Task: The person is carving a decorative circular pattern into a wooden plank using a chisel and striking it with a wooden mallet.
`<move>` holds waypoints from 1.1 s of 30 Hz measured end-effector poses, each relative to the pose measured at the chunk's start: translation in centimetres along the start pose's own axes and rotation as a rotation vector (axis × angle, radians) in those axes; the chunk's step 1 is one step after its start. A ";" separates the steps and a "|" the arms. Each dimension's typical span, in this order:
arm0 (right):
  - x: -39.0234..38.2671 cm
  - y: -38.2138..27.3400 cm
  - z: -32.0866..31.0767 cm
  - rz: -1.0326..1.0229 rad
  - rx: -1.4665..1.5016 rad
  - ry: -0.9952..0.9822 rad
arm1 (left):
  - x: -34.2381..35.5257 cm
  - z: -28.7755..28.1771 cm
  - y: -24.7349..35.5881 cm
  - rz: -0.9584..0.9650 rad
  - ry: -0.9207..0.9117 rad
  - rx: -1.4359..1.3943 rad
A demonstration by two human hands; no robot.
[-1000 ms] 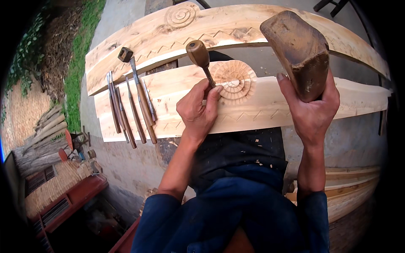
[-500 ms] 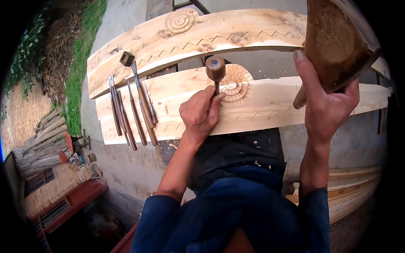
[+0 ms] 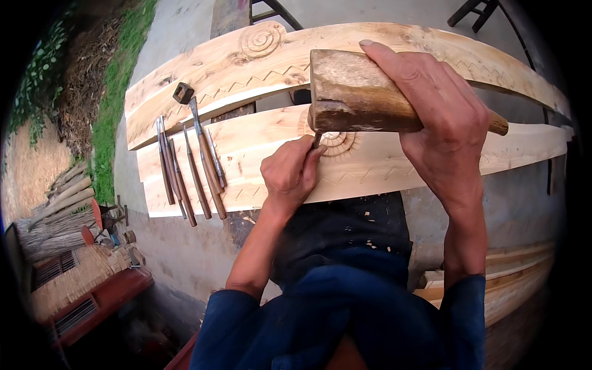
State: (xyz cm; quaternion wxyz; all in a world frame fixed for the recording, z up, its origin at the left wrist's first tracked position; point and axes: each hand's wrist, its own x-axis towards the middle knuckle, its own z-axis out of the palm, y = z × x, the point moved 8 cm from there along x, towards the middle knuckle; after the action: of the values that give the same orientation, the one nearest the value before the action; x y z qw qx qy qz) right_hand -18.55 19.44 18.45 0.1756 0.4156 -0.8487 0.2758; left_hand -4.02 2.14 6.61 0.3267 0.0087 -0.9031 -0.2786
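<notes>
My left hand [image 3: 287, 172] is closed round a carving chisel [image 3: 317, 140], which stands upright at the left side of a round carved rosette [image 3: 339, 144] on the near wooden board [image 3: 246, 139]. A blocky wooden mallet [image 3: 361, 92] covers the top of the chisel's handle, so I cannot tell whether they touch. My right hand [image 3: 447, 108] grips the mallet at the right end of its head, and the handle's end pokes out to the right of my hand. The chisel's cutting edge is hidden by my fingers. A zigzag line is carved along the board.
Several chisels [image 3: 194, 166] lie on the near board's left part, beside a small dark square-headed tool [image 3: 183, 93]. A second board [image 3: 209, 68] with a spiral and zigzag lies beyond. Stacked timber [image 3: 493, 283] sits low at right, and dark trestle legs [image 3: 484, 15] stand behind.
The mallet has swung left and down from the upper right, over the top of the chisel. My left hand keeps its grip on the chisel in about the same spot.
</notes>
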 end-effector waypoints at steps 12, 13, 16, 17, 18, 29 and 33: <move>-3.1 1.0 -0.6 0.159 0.252 0.213 | -0.2 0.3 0.0 -0.037 -0.020 -0.049; -4.1 1.5 -0.8 0.191 0.343 0.286 | -0.4 0.3 0.0 -0.035 -0.021 -0.046; -8.3 5.2 0.3 0.652 0.527 0.215 | -1.2 0.1 -0.2 -0.036 0.036 -0.034; -8.8 5.8 0.2 0.688 0.471 0.190 | -0.8 0.1 -0.4 -0.042 0.031 -0.035; -9.2 6.3 0.2 0.723 0.417 0.164 | -0.3 0.2 -2.0 -0.218 0.006 -0.125; -14.0 10.3 2.6 0.995 0.355 0.042 | -3.5 -0.7 -4.0 -0.605 0.144 -0.509; -14.0 10.1 3.3 1.013 0.301 -0.014 | -4.0 0.5 -3.8 -0.581 0.114 -0.524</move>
State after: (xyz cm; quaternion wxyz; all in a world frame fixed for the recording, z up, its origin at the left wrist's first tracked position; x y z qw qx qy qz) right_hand -18.56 31.03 5.25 -0.0471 -0.0241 -0.8953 0.4423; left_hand -1.84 -0.07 2.03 0.2752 0.1957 -0.7418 -0.5794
